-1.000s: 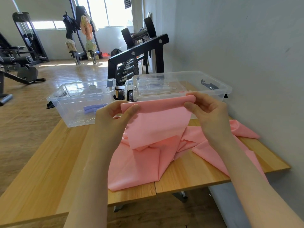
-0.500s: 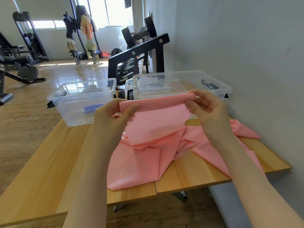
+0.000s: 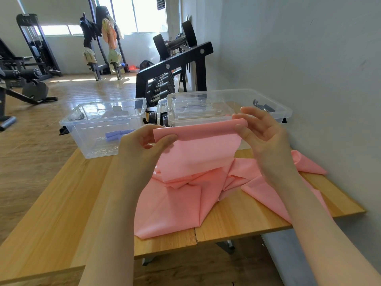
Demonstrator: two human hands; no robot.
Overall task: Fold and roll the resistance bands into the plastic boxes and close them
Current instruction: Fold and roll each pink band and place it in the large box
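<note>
Folding has only begun: the left hand (image 3: 144,149) and right hand (image 3: 266,137) each pinch a top corner of the pink band (image 3: 198,153), thumb against fingers, holding a folded edge up above the bench (image 3: 51,213) while the rest lies crumpled on the wood. One open box (image 3: 103,129) already holds a rolled purple band (image 3: 115,136). A second box (image 3: 228,106), behind the pink one, looks lidded. By my judgement the pink band is yet to be rolled, boxed and closed
</note>
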